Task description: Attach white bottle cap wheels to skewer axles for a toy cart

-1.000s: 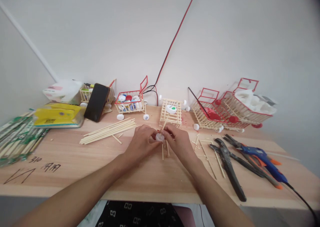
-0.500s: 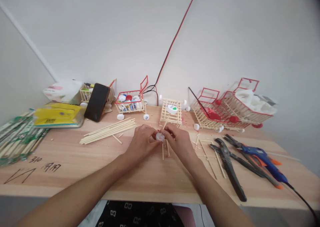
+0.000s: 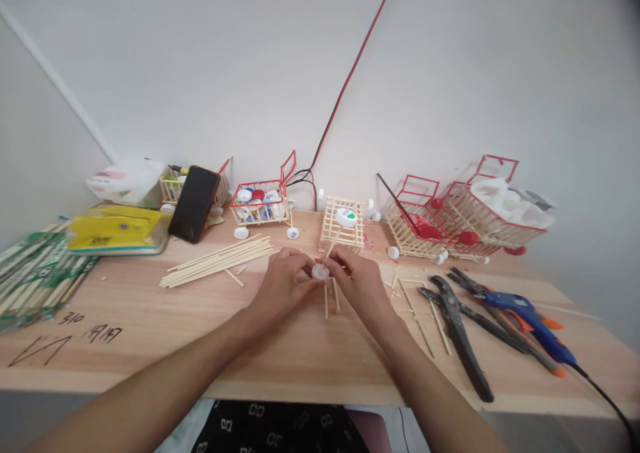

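Note:
Between my hands, above the middle of the table, is a small translucent bottle cap [image 3: 321, 272]. My left hand [image 3: 287, 276] pinches the cap from the left, fingers closed on its rim. My right hand [image 3: 356, 273] is closed on a thin wooden stick [image 3: 332, 245], whose lower end meets the cap's rim area; its exact contact is hidden by the fingers. Two short sticks [image 3: 327, 301] lie on the wood just below the hands. Beyond them stands a stick-built basket frame [image 3: 342, 234] with a white and green cap [image 3: 346, 217] on top.
Loose sticks [image 3: 220, 261] lie to the left, near a phone [image 3: 195, 204] and a yellow packet [image 3: 118, 230]. Small stick carts [image 3: 261, 203] line the wall. On the right are black-handled cutters [image 3: 460, 336] and a blue glue gun [image 3: 533, 323] with its cord.
Almost nothing differs. The cap and both hands stay in place, with only a very slight shift of the fingers.

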Demonstrator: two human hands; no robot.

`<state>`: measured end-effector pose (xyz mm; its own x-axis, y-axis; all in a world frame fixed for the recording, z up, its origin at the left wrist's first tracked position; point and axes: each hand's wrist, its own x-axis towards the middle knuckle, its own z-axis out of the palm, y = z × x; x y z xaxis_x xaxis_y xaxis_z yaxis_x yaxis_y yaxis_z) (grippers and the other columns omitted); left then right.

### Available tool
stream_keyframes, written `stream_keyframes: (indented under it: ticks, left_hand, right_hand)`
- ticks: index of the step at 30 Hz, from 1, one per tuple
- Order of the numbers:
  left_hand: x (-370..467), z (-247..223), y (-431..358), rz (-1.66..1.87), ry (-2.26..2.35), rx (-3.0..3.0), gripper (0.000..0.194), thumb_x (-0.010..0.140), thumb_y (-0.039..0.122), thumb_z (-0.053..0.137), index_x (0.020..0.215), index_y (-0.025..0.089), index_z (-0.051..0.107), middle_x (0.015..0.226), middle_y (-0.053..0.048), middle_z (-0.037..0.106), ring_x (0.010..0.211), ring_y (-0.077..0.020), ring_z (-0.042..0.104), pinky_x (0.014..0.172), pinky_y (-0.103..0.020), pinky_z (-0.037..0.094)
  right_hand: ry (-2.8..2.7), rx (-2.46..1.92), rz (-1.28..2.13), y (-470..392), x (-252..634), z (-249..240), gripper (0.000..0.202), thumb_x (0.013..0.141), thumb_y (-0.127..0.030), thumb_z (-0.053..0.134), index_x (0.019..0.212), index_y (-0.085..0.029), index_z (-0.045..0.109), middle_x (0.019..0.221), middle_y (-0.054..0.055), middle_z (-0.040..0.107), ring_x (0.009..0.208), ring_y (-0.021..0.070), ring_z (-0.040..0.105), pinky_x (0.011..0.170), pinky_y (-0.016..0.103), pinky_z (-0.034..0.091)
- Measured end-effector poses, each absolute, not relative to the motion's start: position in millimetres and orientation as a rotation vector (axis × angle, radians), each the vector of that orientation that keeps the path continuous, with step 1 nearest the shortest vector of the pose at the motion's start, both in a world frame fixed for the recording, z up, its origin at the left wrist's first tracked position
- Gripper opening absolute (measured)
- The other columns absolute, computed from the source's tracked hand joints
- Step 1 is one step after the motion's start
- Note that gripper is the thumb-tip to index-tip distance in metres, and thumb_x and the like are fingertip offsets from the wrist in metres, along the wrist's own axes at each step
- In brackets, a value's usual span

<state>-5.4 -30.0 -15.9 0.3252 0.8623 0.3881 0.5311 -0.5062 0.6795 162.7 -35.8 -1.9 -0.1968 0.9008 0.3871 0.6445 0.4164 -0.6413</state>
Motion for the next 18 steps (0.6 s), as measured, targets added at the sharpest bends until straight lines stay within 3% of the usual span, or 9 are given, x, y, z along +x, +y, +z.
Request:
stream_keyframes:
  ticks: [18]
  left_hand:
    - [-4.8,-17.0,-27.7,0.930,1.272,2.275,0.010,0.076,0.030,0.067,0.080,0.021,0.070,0.078,0.000,0.066,0.092,-0.0211,0.053,0.080,-0.033,0.033]
  right_hand:
    - [-1.929,-1.289,0.444,-33.8,163.4,-5.3,0.019,0.089,-0.024,0.051,0.070,-0.020,0.052,0.065,-0.003,0.053,0.062,0.0118,0.050,0.059,0.021,0.034]
